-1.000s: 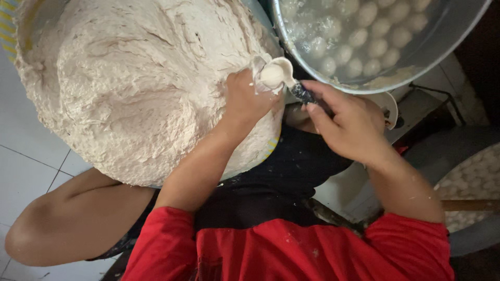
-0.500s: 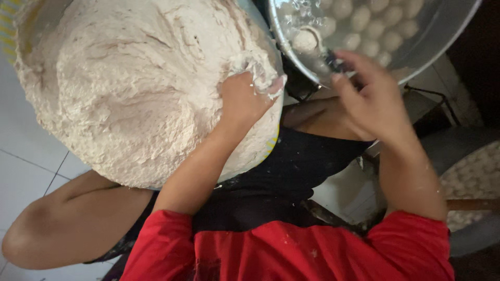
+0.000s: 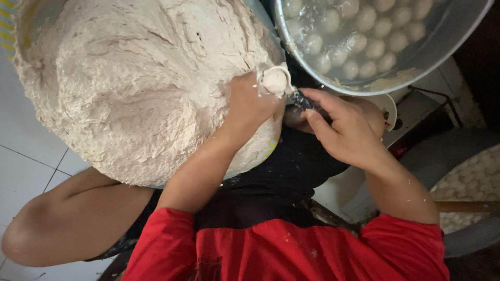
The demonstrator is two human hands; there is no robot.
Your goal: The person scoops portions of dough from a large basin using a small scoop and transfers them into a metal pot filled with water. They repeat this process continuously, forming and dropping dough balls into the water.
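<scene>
A big heap of pale, sticky paste [image 3: 140, 88] fills a wide basin [image 3: 21, 21] on my lap. My left hand [image 3: 250, 106] rests on the right side of the heap, fist closed, squeezing a round ball of paste [image 3: 275, 80] out at its top. My right hand [image 3: 344, 127] holds a spoon [image 3: 301, 99] by its dark handle, its bowl against that ball. A metal pot [image 3: 416, 57] of water at the upper right holds several pale round balls [image 3: 364, 41].
White floor tiles [image 3: 26, 171] lie at the left beside my bare knee [image 3: 47, 229]. A stove top [image 3: 416, 119] sits under the pot. A round patterned surface [image 3: 469, 182] and a wooden handle [image 3: 463, 206] are at the right.
My right hand has come back from over the pot to my left fist with the spoon. A new ball of paste has been squeezed out of the left fist.
</scene>
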